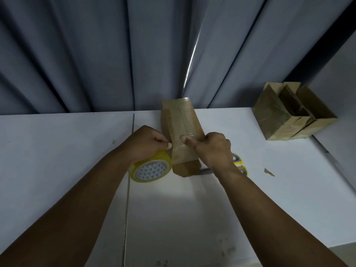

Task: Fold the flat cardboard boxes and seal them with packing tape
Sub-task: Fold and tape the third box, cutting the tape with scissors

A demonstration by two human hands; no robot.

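A small folded cardboard box [180, 122] stands tilted on the white table [67, 143], with shiny tape along its top face. My left hand [148, 141] grips a yellow roll of packing tape [151, 169] against the box's left side, thumb at the box edge. My right hand [213, 149] holds the box's right side, its thumb pressing the tape down on the top face. Scissors with yellow and grey handles [239, 162] lie on the table behind my right hand, mostly hidden.
Several taped cardboard boxes [292, 114], open at the top, stand together at the table's back right corner. A small scrap of tape or cardboard [269, 172] lies to the right. Grey curtains [115, 54] hang behind the table's far edge.
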